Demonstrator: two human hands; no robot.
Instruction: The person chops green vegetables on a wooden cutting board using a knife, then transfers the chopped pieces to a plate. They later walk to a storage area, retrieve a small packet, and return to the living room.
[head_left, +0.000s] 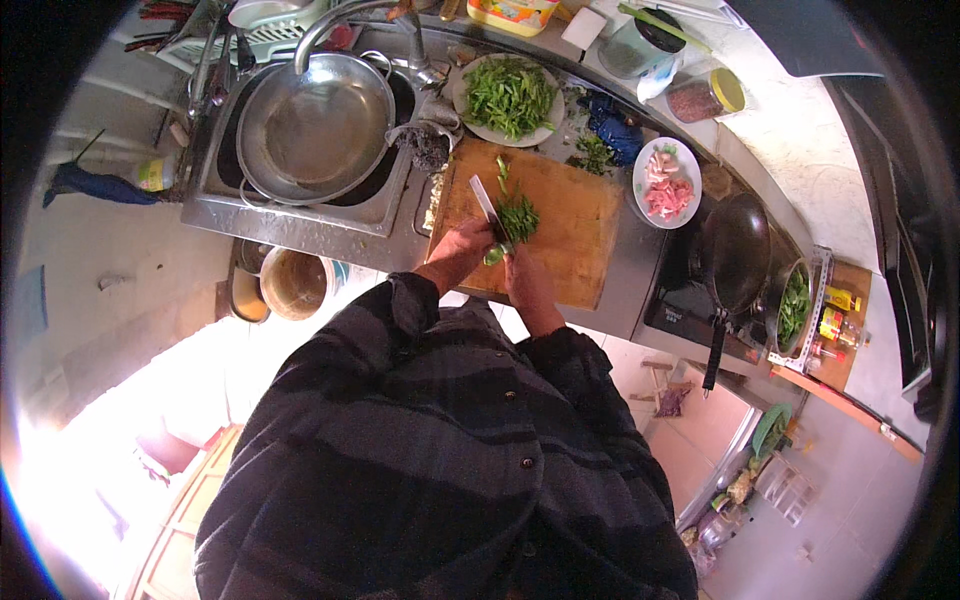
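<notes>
A wooden cutting board (570, 217) lies on the counter before me. My right hand (529, 281) grips a knife (484, 196) near the board's front edge, its blade slanting up and left. Just left of the blade, my left hand (469, 241) is closed around green stalks (493, 256), whose pale ends show below its fingers. Chopped greens (519, 219) form a small pile against the right side of the blade, and a few pieces lie farther back. Behind the board, a plate (556, 129) holds a heap of cut green vegetable. Fingertips are partly hidden.
A large metal pan (315, 127) sits in the sink at left, under the faucet (302, 56). An oval plate (695, 161) with sliced meat stands right of the board. Farther right are a wok (739, 251) on a cooktop and a bowl of leafy greens (793, 309).
</notes>
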